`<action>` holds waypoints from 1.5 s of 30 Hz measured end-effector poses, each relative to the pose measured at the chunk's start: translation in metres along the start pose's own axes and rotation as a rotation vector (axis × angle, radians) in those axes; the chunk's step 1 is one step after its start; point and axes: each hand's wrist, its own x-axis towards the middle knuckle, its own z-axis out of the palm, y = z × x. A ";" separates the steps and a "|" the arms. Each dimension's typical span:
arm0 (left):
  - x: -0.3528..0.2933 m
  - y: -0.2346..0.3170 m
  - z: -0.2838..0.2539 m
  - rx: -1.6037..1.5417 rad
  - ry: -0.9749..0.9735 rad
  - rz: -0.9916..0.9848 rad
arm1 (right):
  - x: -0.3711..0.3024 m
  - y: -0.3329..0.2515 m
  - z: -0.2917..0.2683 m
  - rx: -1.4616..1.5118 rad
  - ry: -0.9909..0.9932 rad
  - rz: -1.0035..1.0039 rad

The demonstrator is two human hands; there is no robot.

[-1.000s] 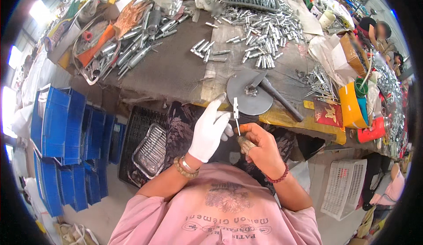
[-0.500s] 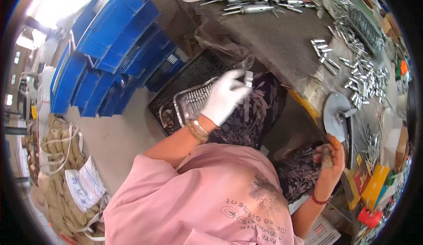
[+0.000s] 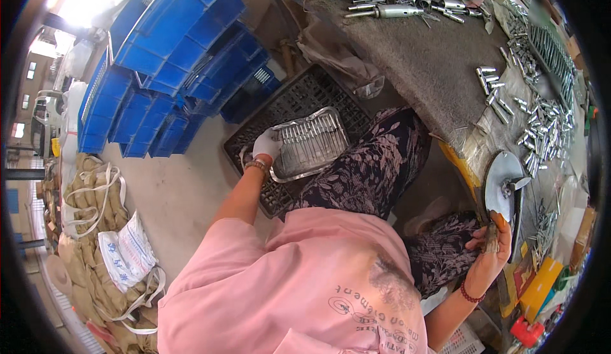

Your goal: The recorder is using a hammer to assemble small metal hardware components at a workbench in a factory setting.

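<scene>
My left hand [image 3: 267, 144], in a white glove, reaches down to the left end of a metal tray [image 3: 310, 177]. Its fingers are bent together against a row of slim metal rods [image 3: 312, 134] lying side by side; what they hold is hidden. The tray rests in a black plastic crate [image 3: 251, 123] beside my left leg. My right hand [image 3: 493, 249] is bare, with orange and dark brown coverings on its fingertips. Loosely curled and with fingers apart, it sits just below a grey metal disc [image 3: 499, 182] at the bench edge, with nothing visible in it.
Stacked blue bins [image 3: 172, 48] stand at the left. On the bench [image 3: 407, 61] lie several metal tools [image 3: 388, 11] and a pile of short shiny cylinders [image 3: 550, 128]. Tan sacks [image 3: 89, 226] lie on the left floor; a yellow box [image 3: 541, 281] is at the right.
My left hand has moved from in front of my leg, where it held up a small metal piece, left and down to the tray. My right hand stays by the disc.
</scene>
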 end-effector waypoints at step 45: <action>-0.137 0.535 -0.028 0.063 -0.168 1.604 | 0.005 -0.058 -0.144 -1.238 0.424 -0.332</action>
